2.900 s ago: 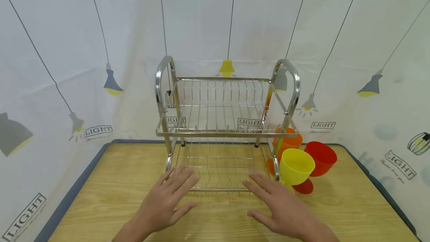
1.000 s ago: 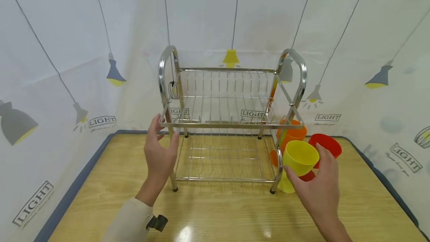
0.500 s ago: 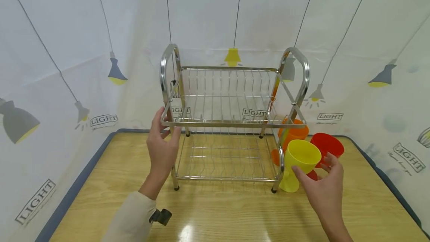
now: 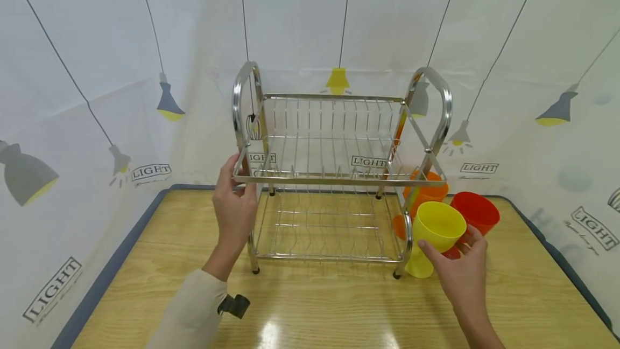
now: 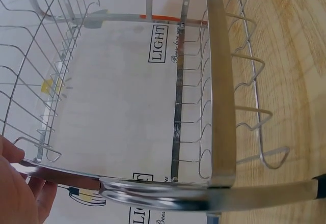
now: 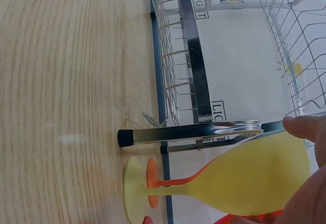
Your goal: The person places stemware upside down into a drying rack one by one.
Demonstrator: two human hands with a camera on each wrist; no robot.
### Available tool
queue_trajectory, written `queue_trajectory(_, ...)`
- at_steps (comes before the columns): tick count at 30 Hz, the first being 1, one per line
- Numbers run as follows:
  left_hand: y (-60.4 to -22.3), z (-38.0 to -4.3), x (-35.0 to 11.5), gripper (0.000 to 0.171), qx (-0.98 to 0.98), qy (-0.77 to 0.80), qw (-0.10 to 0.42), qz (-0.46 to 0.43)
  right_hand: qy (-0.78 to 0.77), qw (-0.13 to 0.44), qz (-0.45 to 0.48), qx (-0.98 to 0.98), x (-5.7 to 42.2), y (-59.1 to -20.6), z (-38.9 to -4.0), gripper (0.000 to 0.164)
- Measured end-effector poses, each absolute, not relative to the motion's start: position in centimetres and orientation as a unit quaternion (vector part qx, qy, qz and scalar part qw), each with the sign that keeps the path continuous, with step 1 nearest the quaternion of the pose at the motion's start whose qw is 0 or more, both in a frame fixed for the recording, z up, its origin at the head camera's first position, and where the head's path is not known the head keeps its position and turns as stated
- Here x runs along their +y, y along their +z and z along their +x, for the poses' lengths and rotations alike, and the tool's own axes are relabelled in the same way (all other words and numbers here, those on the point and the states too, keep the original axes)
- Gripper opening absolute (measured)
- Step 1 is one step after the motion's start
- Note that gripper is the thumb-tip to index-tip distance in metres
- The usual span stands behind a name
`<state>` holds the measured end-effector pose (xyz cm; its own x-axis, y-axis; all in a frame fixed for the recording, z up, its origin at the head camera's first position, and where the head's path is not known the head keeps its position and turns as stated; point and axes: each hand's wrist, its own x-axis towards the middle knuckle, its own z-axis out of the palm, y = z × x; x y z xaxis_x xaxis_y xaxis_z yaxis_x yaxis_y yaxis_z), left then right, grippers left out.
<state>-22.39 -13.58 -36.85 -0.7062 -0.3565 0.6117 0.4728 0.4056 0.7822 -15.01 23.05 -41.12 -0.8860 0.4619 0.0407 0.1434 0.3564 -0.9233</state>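
Note:
A chrome two-tier dish rack (image 4: 319, 181) stands on the table. My left hand (image 4: 234, 211) holds the left side bar of its upper tier, thumb on one side and fingers on the other in the left wrist view. At the rack's right side, my right hand (image 4: 462, 271) grips the bowl of a yellow goblet (image 6: 249, 178), thumb on the near side and fingers partly hidden behind. The goblet is upright, its foot apparently on the table. Close behind it are a red goblet (image 4: 477, 211) and an orange goblet (image 4: 431, 192), the latter partly hidden by the rack's frame.
The wooden tabletop (image 4: 315, 311) has a dark blue edge. A white curtain (image 4: 290, 15) printed with lamps hangs behind and at both sides. The lower tier (image 4: 326, 257) of the rack sits just above the table.
Both hands were spread before the rack. The left has moved to the rack's left side and taken hold; the right has moved to the yellow goblet, its fingers closing round the bowl.

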Motion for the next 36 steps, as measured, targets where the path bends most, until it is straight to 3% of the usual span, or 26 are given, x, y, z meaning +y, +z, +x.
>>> queue_trajectory(16,-36.4,-22.3,-13.4,0.038,-0.763,-0.525,0.375,-0.028,0.503,0.179,-0.167,-0.829,23.0,-41.5,-15.9,0.086)
queue_trajectory(29,-36.7,-22.4,-13.4,0.044,-0.773,-0.522,0.361,-0.026,0.531,0.14,-0.182,-0.816,23.1,-41.1,-15.6,0.095)
queue_trajectory(36,-36.9,-22.4,-13.4,0.044,-0.773,-0.514,0.37,-0.025,0.526,0.161,-0.181,-0.815,23.0,-40.0,-15.1,0.091)
